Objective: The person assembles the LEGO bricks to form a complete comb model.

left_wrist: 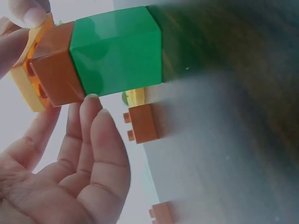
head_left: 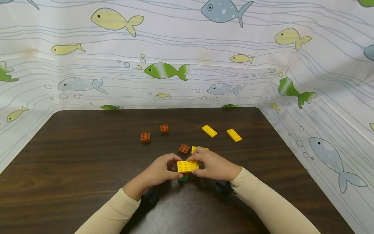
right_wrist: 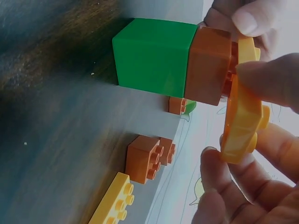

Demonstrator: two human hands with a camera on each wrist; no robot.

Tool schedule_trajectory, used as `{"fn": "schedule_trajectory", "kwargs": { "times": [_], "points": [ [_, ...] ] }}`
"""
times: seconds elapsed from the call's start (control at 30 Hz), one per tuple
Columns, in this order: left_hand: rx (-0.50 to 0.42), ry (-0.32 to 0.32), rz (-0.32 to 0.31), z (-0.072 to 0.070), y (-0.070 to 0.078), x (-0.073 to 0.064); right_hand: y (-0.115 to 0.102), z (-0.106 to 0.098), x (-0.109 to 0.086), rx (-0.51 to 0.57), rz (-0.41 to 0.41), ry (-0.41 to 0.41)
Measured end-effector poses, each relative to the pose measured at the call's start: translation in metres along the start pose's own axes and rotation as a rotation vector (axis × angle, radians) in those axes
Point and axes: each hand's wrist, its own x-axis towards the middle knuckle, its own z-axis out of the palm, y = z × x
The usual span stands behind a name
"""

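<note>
A flat yellow building brick lies across the top of a brown brick, tilted, with some brown studs showing in the gap. Below the brown one is a taller green brick, its base at the tabletop. My left hand pinches the left end of the yellow brick, thumb at the near side and fingertips behind, close to the brown brick. From the other side my right hand grips the same yellow brick, thumb on its near edge and fingers at the far edge.
Behind the hands lie a loose brown brick and a yellow brick partly covered by my right hand. Farther back are two brown bricks and two yellow bricks on the dark table. A fish-patterned curtain borders it.
</note>
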Motion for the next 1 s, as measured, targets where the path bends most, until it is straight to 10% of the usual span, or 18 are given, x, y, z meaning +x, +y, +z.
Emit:
{"fn": "schedule_trajectory", "kwargs": {
  "times": [0.37, 1.0],
  "points": [
    [0.071, 0.087, 0.053, 0.0031, 0.0022, -0.0034, -0.0009, 0.0023, -0.0006, -0.015, 0.014, 0.017],
    [0.071, 0.051, 0.084, 0.0029, -0.0045, -0.0003, -0.0026, 0.0064, -0.0037, -0.001, 0.029, 0.030]
  ]
}}
